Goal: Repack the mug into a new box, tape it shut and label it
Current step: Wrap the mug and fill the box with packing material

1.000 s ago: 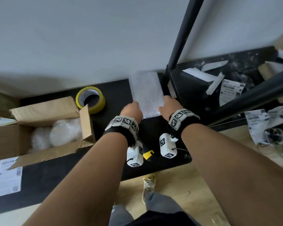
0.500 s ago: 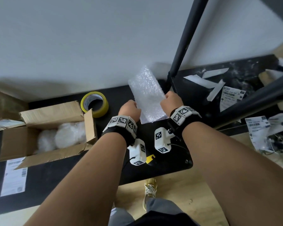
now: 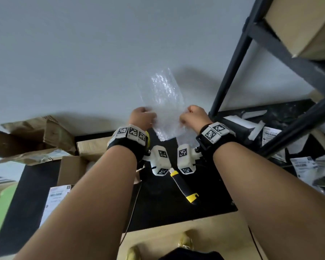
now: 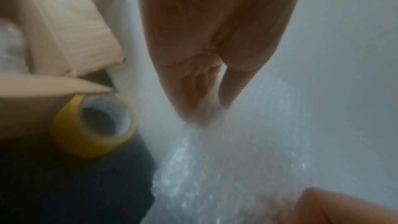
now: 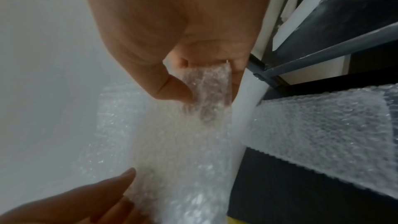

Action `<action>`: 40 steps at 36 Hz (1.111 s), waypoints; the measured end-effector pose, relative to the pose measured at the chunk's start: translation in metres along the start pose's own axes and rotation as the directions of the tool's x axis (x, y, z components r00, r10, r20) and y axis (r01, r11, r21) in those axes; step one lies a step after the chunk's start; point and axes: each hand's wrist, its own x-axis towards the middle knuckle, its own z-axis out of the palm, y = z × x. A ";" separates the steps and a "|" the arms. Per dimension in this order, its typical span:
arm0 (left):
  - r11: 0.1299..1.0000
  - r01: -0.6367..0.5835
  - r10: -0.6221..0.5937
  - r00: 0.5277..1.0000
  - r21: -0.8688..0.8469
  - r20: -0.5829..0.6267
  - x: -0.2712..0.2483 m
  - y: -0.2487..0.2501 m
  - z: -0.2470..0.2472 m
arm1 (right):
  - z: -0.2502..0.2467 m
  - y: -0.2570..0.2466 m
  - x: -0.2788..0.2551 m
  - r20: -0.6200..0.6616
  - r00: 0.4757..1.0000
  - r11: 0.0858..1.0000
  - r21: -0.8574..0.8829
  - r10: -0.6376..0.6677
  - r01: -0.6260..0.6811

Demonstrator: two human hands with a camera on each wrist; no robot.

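A clear sheet of bubble wrap (image 3: 164, 102) stands upright in the air before the wall, above the black table (image 3: 158, 209). My left hand (image 3: 142, 117) pinches its left edge and my right hand (image 3: 192, 116) pinches its right edge. In the right wrist view the thumb and fingers (image 5: 172, 88) clamp a fold of the bubble wrap (image 5: 206, 94). The left wrist view shows my left hand (image 4: 202, 105) gripping the bubble wrap (image 4: 226, 168). The open cardboard box (image 3: 77, 166) lies at the left, mostly behind my left forearm. No mug shows.
A yellow tape roll (image 4: 94, 125) sits beside the box flap. A yellow and black utility knife (image 3: 184, 186) lies on the table below my wrists. A black metal shelf frame (image 3: 231, 59) stands at the right with labels (image 3: 300, 164) scattered on it. Another bubble wrap piece (image 5: 323, 134) lies at the right.
Both hands have lifted the bubble wrap from the table up against the wall. The head view has tilted upward, and the utility knife now shows below the wrists.
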 end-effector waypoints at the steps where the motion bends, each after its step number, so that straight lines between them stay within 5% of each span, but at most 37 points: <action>1: 1.000 -0.023 0.023 1.000 -0.002 -0.012 -0.003 0.003 -0.007 | 0.003 -0.005 -0.002 0.019 1.000 1.000 0.011 -0.010 0.010; 12: 0.991 -0.052 0.047 0.998 0.127 0.041 -0.029 -0.001 -0.099 | 0.047 -0.045 -0.027 0.153 0.987 0.967 0.254 -0.056 0.016; 22: 0.996 0.061 -0.057 0.997 0.064 -0.059 -0.040 -0.008 -0.151 | 0.095 -0.069 -0.048 0.278 0.959 0.855 0.509 -0.052 -0.101; 27: 0.992 0.101 -0.110 0.987 -0.078 -0.114 -0.052 -0.009 -0.172 | 0.108 -0.083 -0.059 0.284 0.955 0.914 0.404 -0.088 -0.036; 30: 0.991 0.023 -0.007 0.993 0.135 -0.115 -0.052 -0.008 -0.186 | 0.112 -0.095 -0.065 0.253 0.964 0.944 0.331 -0.078 -0.011; 34: 0.985 0.046 -0.017 0.984 0.165 -0.176 -0.049 0.001 -0.198 | 0.117 -0.104 -0.070 0.258 0.957 0.978 0.192 -0.133 0.084; 40: 0.961 -0.083 0.102 0.993 0.262 -0.060 -0.058 0.027 -0.204 | 0.121 -0.109 -0.078 0.306 0.913 0.959 0.000 -0.270 0.283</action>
